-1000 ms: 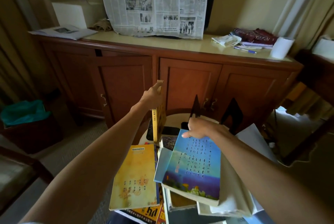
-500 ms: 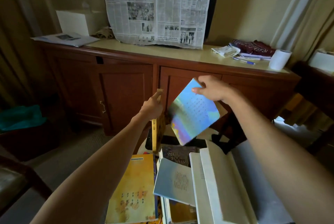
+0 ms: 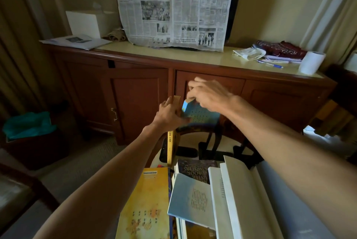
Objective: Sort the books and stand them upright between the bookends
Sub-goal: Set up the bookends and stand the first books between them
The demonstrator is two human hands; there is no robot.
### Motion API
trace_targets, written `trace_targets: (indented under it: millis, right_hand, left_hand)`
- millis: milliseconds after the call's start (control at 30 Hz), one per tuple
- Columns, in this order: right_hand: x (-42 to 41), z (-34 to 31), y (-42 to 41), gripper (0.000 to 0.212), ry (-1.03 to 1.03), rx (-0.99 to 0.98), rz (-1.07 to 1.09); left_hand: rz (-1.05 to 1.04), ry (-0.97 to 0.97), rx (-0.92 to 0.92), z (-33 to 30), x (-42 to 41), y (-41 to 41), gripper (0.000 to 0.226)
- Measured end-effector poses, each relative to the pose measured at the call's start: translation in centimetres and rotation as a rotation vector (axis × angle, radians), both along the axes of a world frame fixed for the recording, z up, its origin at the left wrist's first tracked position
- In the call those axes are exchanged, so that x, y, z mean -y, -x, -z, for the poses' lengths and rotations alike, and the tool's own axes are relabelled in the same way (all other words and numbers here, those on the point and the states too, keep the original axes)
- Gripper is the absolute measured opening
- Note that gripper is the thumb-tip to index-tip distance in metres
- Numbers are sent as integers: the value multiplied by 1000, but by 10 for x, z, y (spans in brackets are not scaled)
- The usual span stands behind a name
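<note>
Left hand (image 3: 167, 114) has its grip around an upright yellow book (image 3: 171, 142), standing on the surface (image 3: 195, 138) at about 12 o'clock from the flat pile (image 3: 193, 200). Right hand (image 3: 207, 94) pinches the top edge of the blue book (image 3: 199, 115), just beside the yellow one at its 3 o'clock. A black bookend (image 3: 212, 142) is below the blue book, blurry though.

Glossy wooden cabinet (image 3: 135, 99), matt paper newspaper (image 3: 173, 7) — printed

upright books (image 3: 174, 123) behind flat books (image 3: 146, 206)
</note>
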State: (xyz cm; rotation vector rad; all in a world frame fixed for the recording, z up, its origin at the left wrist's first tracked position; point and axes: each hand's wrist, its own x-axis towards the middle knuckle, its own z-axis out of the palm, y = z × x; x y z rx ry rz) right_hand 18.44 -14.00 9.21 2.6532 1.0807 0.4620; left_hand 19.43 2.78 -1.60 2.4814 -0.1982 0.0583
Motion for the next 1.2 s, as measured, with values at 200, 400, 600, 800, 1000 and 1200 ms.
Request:
trace_targets:
  millis: [200, 400, 600, 800, 1000, 1200]
  right_hand:
    - [-24, 24, -6, 47, -576, -125, 248]
    - [-41, 39, -3, 54, -1460, -1261, 814]
    - [-46, 43, -18, 23, -1448, -1139, 790]
    - [-36, 60, -19, 43, -1163, -733, 820]
    - [-34, 86, -16, 34, -975, -616, 831]
    - [-58, 99, -11, 18, -995, -742, 754]
  left_hand:
    - [-112, 132, 223, -4, 2, 6, 31]
    - [-42, 56, 135, -3, 0, 3, 40]
    - [97, -40, 134, 0, 1, -3, 60]
    - [326, -182, 90, -3, 1, 2, 42]
    - [89, 122, 99, -4, 4, 6, 46]
    - [-33, 217, 105, 0, 8, 3, 60]
